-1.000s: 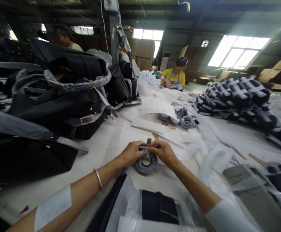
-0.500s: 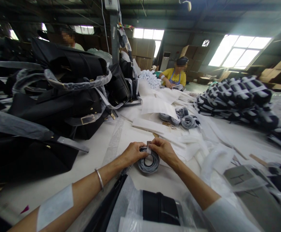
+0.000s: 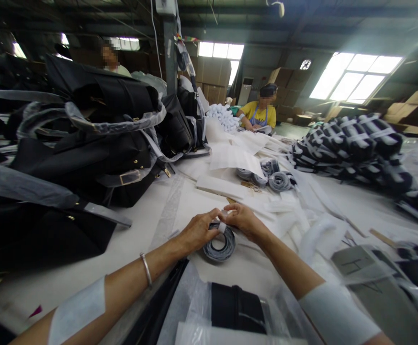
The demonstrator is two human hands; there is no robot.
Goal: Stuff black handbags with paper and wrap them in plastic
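Observation:
A dark strap rolled into a coil (image 3: 219, 254), with a pale wrapping along it, stands out on the table in front of me. My left hand (image 3: 199, 231) grips its upper left side, the thumb on the coil and the fingertips at its top. Across the top of the coil runs a short white strip (image 3: 222, 227). My right hand (image 3: 244, 223) pinches that strip with thumb and forefinger, touching the left fingertips. The strip's upper end is partly hidden by the fingers. Below the coil lies a black bag part (image 3: 236, 308) in clear plastic.
Black bags (image 3: 86, 158) with wrapped straps are piled on the left. Several more coiled straps (image 3: 279, 181) lie ahead among white sheets (image 3: 230, 158). Strapped black bundles (image 3: 352, 139) are heaped at right, near a grey board (image 3: 355, 263). A co-worker (image 3: 261, 112) sits across the table.
My left fingertips have risen to the top of the coil. The strip's end, which stood up between my hands, is now mostly covered by fingers. The coil has shifted slightly left.

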